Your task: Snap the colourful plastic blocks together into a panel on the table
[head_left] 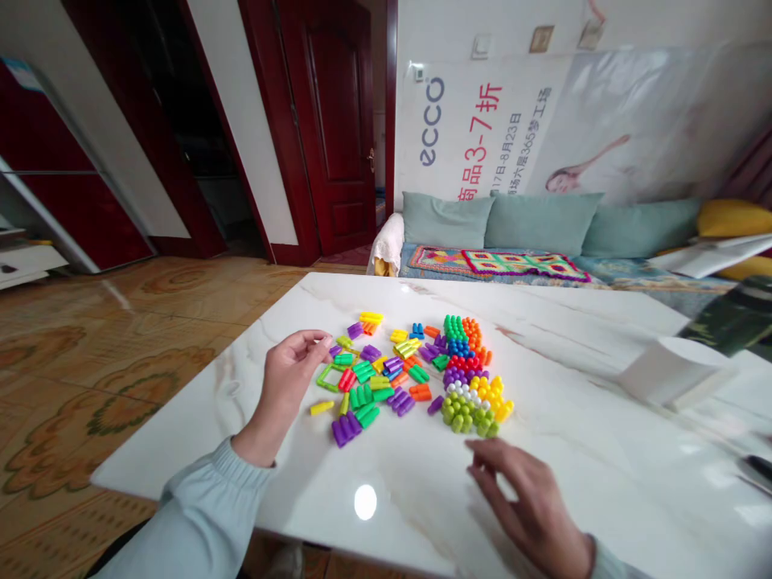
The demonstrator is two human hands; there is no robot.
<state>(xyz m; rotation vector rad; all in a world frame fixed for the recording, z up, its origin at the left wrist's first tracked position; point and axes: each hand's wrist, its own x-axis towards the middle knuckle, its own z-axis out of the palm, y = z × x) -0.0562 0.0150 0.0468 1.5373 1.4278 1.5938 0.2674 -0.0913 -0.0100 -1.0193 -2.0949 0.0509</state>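
My left hand (293,376) is raised over the left side of a scatter of coloured plastic pieces, its thumb and fingertips pressed together. A small purple piece (335,351) shows just beside the thumb tip; I cannot tell whether it is held or lies behind. Below the fingers lies a light green square frame (329,378), close to a red ribbed piece (347,379). My right hand (524,490) hovers near the table's front, fingers apart and holding nothing visible. Just beyond its fingertips stand light green pegs (461,416), part of a block of pegs grouped by colour.
The white marbled table (241,410) bears several loose purple pieces (346,429), green pieces (362,394) and orange pieces (420,392). A white box-like object (669,370) stands at the right, near a dark object (757,466). Behind is a sofa with cushions (536,223).
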